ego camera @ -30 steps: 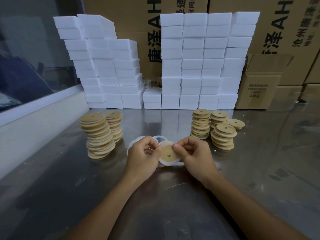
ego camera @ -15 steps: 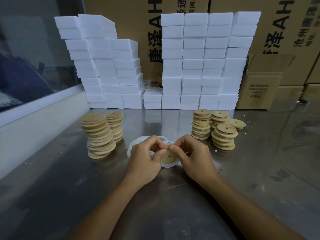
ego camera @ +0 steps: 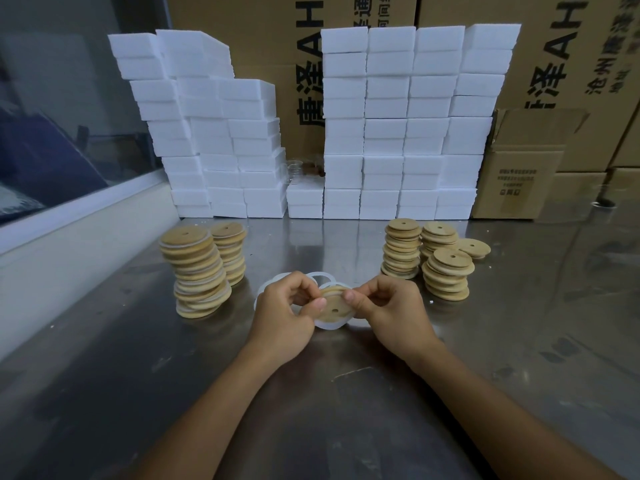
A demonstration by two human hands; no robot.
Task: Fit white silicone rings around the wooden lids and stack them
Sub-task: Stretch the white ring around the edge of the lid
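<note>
A round wooden lid (ego camera: 333, 308) with a small centre hole is held between both hands over the steel table. My left hand (ego camera: 287, 315) pinches its left edge, my right hand (ego camera: 389, 308) pinches its right edge. A white silicone ring (ego camera: 329, 326) shows along the lid's lower rim. Loose white rings (ego camera: 320, 276) lie on the table just behind my hands. Two stacks of lids with rings (ego camera: 199, 271) stand at the left. Stacks of bare wooden lids (ego camera: 446, 273) stand at the right.
Walls of white foam blocks (ego camera: 401, 126) line the back of the steel table (ego camera: 346, 393), with cardboard boxes (ego camera: 523, 181) behind and to the right. A white ledge and window (ego camera: 69, 216) run along the left side.
The lid has tilted flatter and turned between my fingers, and the ring sits closer round its rim. Both hands stayed in place.
</note>
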